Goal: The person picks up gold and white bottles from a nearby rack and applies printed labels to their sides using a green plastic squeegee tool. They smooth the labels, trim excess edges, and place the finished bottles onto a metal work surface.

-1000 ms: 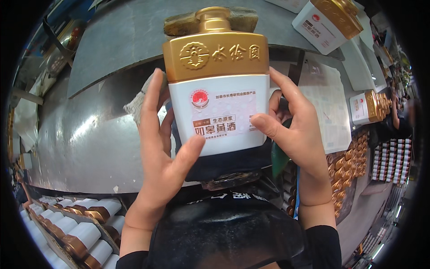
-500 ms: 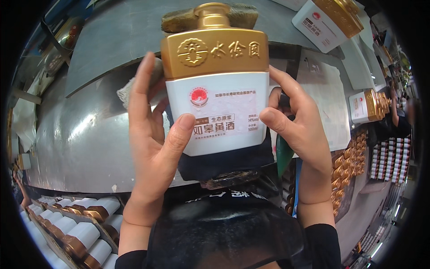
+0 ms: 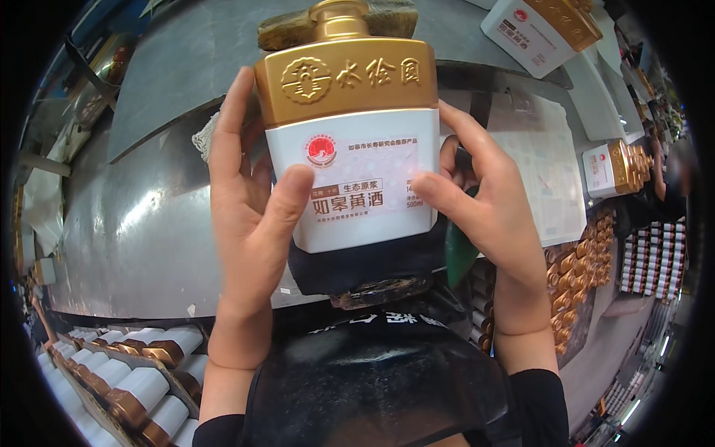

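Observation:
A flat-shouldered bottle (image 3: 357, 164), white below and gold above with a gold neck, lies face up in front of me, a printed label across its white part. My left hand (image 3: 249, 194) is closed along its left side, thumb pressed on the label's left edge. From the other side my right hand (image 3: 488, 201) grips it, thumb at the label's right edge and fingers curled, partly hidden. Under the bottle's base is a dark cloth pad (image 3: 335, 274). A worn wooden block (image 3: 287, 31) lies beneath the neck.
A pale sheet (image 3: 555, 171) lies on the metal table (image 3: 141, 238) at right. Other white-and-gold bottles stand at far right, one a large bottle (image 3: 525, 37). Boxed bottles (image 3: 145, 387) fill the lower left. A green pointed object (image 3: 460, 257) hangs by my right wrist.
In view, the bottle and both hands have shifted slightly up and left. My thumbs have moved up a little against the label.

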`<state>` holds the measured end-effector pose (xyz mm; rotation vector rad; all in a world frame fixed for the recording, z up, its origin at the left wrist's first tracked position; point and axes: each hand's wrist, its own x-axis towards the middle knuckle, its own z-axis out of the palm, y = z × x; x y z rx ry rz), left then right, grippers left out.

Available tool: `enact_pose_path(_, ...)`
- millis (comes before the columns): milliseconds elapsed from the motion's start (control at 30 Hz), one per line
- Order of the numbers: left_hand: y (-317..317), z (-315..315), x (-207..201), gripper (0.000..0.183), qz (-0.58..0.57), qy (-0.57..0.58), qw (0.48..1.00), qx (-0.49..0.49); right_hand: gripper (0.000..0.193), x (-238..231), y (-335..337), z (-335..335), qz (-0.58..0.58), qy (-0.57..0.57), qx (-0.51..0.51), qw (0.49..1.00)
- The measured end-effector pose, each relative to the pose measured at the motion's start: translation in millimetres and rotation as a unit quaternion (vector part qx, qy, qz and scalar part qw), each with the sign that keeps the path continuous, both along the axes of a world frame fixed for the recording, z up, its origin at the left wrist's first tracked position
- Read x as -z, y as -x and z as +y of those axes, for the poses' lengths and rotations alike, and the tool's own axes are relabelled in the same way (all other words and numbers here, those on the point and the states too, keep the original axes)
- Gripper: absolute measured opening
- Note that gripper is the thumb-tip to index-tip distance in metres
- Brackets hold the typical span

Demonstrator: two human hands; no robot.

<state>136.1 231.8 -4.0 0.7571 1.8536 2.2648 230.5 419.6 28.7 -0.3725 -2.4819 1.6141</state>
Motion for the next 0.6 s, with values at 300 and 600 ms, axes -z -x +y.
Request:
enact_pose_path(300, 10, -19, 3, 0.081, -0.006, -0.013, 0.997, 0.074, 0.073, -2, -3, 1, -0.018, -0.027, -0.014, 0.999)
enact_pose_path(600, 1, -12, 1, 0.089, 0.022, 0.054, 0.998, 0.030, 0.066, 2, -2, -2, -0.005, -0.035, -0.017, 0.999)
